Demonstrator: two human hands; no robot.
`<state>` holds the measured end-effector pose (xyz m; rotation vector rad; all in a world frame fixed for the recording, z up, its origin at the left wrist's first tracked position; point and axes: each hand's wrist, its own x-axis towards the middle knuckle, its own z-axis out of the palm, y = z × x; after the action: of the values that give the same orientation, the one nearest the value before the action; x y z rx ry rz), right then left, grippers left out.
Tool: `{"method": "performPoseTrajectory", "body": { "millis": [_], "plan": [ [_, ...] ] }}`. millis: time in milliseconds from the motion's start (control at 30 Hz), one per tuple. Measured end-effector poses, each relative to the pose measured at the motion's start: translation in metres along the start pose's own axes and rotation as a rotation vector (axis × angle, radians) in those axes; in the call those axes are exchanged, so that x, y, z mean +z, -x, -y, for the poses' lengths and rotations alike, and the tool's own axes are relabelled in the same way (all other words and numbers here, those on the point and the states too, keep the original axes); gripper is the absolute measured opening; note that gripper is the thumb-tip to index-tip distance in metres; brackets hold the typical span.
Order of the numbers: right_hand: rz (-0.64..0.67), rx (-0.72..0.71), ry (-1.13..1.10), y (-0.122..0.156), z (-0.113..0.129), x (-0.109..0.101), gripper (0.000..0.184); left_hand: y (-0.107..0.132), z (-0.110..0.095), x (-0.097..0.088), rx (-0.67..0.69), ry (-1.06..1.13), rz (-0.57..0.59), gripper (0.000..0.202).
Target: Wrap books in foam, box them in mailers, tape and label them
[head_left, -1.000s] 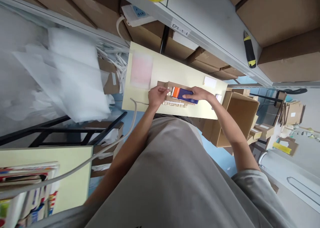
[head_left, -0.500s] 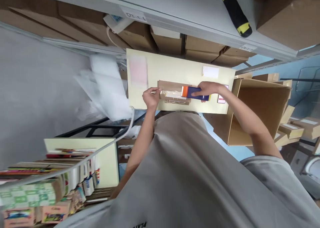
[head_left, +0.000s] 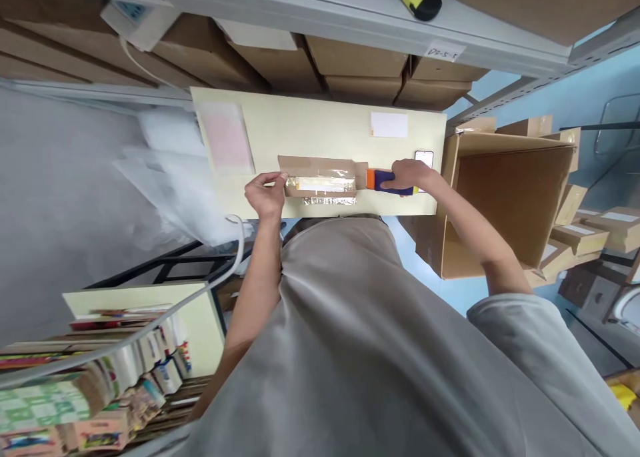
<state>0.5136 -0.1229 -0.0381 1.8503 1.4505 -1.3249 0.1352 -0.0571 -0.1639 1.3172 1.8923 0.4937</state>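
Note:
A flat brown cardboard piece [head_left: 320, 164] lies on the cream tabletop, with a white strip [head_left: 320, 184] on it under shiny clear tape [head_left: 345, 174]. At the cardboard's left end, my left hand [head_left: 266, 193] is closed, thumb and finger pinching the edge of the tape. My right hand [head_left: 411, 175] is wrapped around a blue and orange tape dispenser [head_left: 383, 179], whose orange end sits by the cardboard's right end. Clear film shows along the cardboard's near edge. The fingertips beneath the dispenser are mostly hidden.
A phone [head_left: 424, 157] lies just behind my right hand. A white label [head_left: 389, 124] and a pinkish sheet [head_left: 227, 139] are on the tabletop [head_left: 310, 127]. An open carton [head_left: 450, 237] stands at right, a shelf of boxes [head_left: 365, 57] behind, clear plastic wrap [head_left: 185, 177] at left.
My right hand and the dispenser have moved right, away from my left hand, and more of the taped cardboard shows between them. My left hand still pinches the left end. The camera view has shifted.

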Motion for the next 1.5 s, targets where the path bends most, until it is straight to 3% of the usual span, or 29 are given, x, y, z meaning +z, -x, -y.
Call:
{"method": "performPoseTrajectory", "body": {
  "millis": [200, 400, 600, 833, 967, 1100, 1233, 1333, 1500],
  "plan": [
    [-0.1, 0.003, 0.096, -0.011, 0.025, 0.025, 0.039, 0.0, 0.007, 0.006, -0.01, -0.039, -0.019, 0.013],
    [-0.276, 0.119, 0.058, -0.042, 0.044, 0.074, 0.02, 0.002, 0.007, 0.004, -0.004, -0.09, -0.03, 0.014],
    [-0.515, 0.178, -0.195, -0.061, 0.015, 0.128, 0.057, 0.001, 0.013, -0.007, -0.02, -0.085, -0.079, 0.02],
    [-0.607, 0.187, -0.289, -0.089, 0.006, 0.167, 0.058, 0.001, 0.011, -0.018, -0.019, -0.108, -0.116, 0.017],
    [-0.665, 0.251, -0.338, -0.096, 0.011, 0.172, 0.057, 0.006, 0.004, -0.02, 0.015, -0.108, -0.111, 0.023],
    [-0.825, 0.288, -0.387, -0.077, 0.025, 0.165, 0.058, 0.005, 0.002, -0.024, 0.04, -0.085, -0.095, 0.028],
    [-0.972, 0.051, -0.391, -0.046, 0.067, 0.148, 0.048, 0.003, 0.003, -0.026, 0.052, -0.065, -0.061, 0.029],
    [-0.876, -0.075, -0.382, -0.035, 0.106, 0.135, 0.039, 0.004, 0.004, -0.027, 0.065, -0.055, 0.0, 0.027],
    [-0.717, 0.016, -0.359, -0.044, 0.141, 0.125, 0.024, 0.009, 0.005, -0.026, 0.08, -0.06, 0.095, 0.032]
  ]
}}
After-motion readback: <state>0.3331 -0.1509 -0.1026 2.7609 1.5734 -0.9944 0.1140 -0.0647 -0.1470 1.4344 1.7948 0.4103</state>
